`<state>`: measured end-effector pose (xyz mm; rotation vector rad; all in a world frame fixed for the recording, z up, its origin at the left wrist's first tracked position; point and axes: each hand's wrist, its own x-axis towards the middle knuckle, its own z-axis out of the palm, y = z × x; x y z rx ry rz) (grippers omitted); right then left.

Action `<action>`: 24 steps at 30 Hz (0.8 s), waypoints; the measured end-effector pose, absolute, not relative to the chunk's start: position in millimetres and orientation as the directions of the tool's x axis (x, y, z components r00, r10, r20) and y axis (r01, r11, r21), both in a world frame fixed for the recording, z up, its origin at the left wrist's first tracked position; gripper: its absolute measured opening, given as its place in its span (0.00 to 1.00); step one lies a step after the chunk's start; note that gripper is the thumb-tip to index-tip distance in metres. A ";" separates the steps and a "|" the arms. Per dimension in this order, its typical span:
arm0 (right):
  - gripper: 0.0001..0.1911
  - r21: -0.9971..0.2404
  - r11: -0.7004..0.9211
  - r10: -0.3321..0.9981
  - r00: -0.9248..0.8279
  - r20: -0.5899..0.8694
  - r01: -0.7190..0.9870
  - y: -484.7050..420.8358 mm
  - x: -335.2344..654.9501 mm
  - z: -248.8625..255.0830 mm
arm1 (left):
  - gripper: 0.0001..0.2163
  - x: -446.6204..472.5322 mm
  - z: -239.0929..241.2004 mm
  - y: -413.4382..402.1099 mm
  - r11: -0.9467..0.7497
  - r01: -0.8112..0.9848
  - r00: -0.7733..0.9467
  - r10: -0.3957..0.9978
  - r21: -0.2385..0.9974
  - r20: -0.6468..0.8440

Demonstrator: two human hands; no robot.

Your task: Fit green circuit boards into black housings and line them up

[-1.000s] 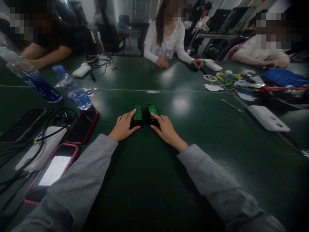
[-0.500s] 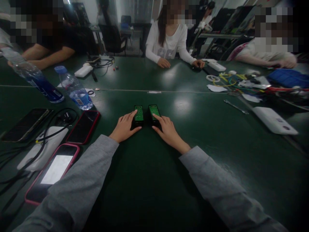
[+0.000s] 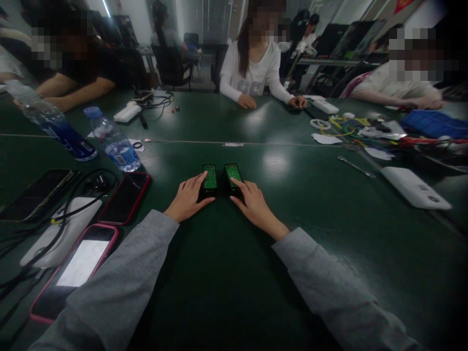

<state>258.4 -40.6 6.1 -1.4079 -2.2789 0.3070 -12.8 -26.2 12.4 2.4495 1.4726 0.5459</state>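
Note:
Two small black boxes with green circuit boards on top lie side by side on the dark green table (image 3: pixel 226 273). My left hand (image 3: pixel 188 199) rests on the near end of the left box (image 3: pixel 209 178), its fingers curled around that end and the forefinger laid along the box's edge. My right hand (image 3: pixel 254 204) holds the near end of the right box (image 3: pixel 232 175) the same way. Both boxes lie flat on the table. Grey sleeves cover both my forearms.
At left lie phones (image 3: pixel 124 197), a lit phone in a pink case (image 3: pixel 78 265), black cables and two water bottles (image 3: pixel 111 140). A white power strip (image 3: pixel 415 181), a wrench (image 3: pixel 354 165) and tangled wires lie at right. Other people sit along the far side.
The view has tilted slightly, so everything sits a little lower in the picture. My hands and the two boxes keep the same places on the table.

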 end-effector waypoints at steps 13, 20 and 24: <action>0.29 -0.391 0.458 0.886 -0.379 0.266 0.798 -39.9 257.9 3.7 | 0.33 -13.9 6.1 -25.5 -0.500 0.781 0.438 0.866 0.375 0.242; 0.29 -0.390 0.459 0.886 -0.380 0.264 0.799 -39.7 258.0 4.0 | 0.31 -13.2 10.5 -27.0 -0.482 0.786 0.427 0.876 0.387 0.224; 0.30 -0.398 0.467 0.882 -0.382 0.277 0.789 -40.7 259.5 4.1 | 0.31 -11.9 9.1 -26.4 -0.487 0.797 0.432 0.873 0.357 0.226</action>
